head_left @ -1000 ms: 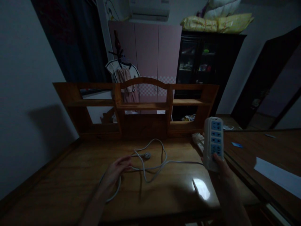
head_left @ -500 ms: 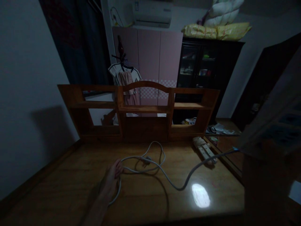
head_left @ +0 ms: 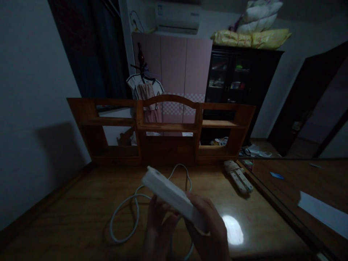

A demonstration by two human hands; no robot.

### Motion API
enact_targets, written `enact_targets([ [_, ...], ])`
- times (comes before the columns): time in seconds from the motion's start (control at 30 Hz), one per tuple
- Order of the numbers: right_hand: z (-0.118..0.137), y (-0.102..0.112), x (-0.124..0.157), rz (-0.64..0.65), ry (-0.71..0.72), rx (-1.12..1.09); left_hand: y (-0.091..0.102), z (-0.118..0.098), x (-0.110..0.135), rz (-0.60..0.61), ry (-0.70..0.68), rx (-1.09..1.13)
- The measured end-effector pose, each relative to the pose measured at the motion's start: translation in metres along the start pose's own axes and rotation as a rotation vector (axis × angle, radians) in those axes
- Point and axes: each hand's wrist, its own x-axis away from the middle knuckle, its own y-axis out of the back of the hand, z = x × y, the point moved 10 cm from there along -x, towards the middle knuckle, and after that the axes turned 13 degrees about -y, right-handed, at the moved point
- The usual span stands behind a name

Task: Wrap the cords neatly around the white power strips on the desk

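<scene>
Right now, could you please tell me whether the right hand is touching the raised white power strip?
Touching: the head view shows the right hand closed around the near end of the white power strip, with no gap visible.

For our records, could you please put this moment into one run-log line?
Right hand: holding white power strip | left hand: below it, contact unclear | cord: looped on tabletop
</scene>
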Motion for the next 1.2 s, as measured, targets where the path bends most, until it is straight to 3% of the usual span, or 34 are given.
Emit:
enact_targets([
  [0.1, 0.032, -0.026, 0.018, 0.041, 0.345, 0.190, 0.011, 0.001, 0.024, -0.072, 0.027, -0.017],
  [0.2, 0.041, -0.042, 0.026, 0.091, 0.408, 0.220, 0.025, -0.006, 0.032, -0.176, 0.063, -0.026],
  [0.3, 0.035, -0.038, 0.021, 0.129, 0.269, 0.014, 0.037, -0.022, 0.019, -0.266, 0.103, -0.020],
  [0.4, 0.014, -0.043, 0.012, 0.282, -0.005, -0.228, 0.032, -0.036, 0.007, -0.245, 0.208, 0.059],
  [0.5, -0.005, -0.065, 0.014, 0.467, -0.273, -0.379, 0.015, -0.043, 0.008, -0.156, 0.312, 0.142],
  [0.6, -0.005, -0.096, 0.025, 0.628, -0.360, -0.551, 0.004, -0.049, 0.013, -0.099, 0.314, 0.191],
  [0.7, -0.011, -0.121, 0.040, 0.683, -0.428, -0.636, 0.007, -0.059, 0.013, -0.118, 0.255, 0.154],
  [0.8, -0.035, -0.134, 0.053, 0.700, -0.570, -0.581, 0.021, -0.075, 0.010, -0.169, 0.204, 0.074],
  [0.9, -0.061, -0.125, 0.057, 0.697, -0.664, -0.462, 0.043, -0.110, 0.002, -0.239, 0.025, -0.034],
  [1.03, -0.078, -0.082, 0.035, 0.595, -0.504, -0.138, 0.083, -0.148, -0.009, -0.333, -0.231, -0.234],
  [1.13, -0.068, -0.048, 0.014, 0.480, -0.228, 0.130, 0.103, -0.134, -0.020, -0.300, -0.171, -0.347],
  [1.2, -0.051, -0.028, 0.002, 0.362, -0.019, 0.279, 0.098, -0.108, -0.022, -0.188, -0.048, -0.353],
])
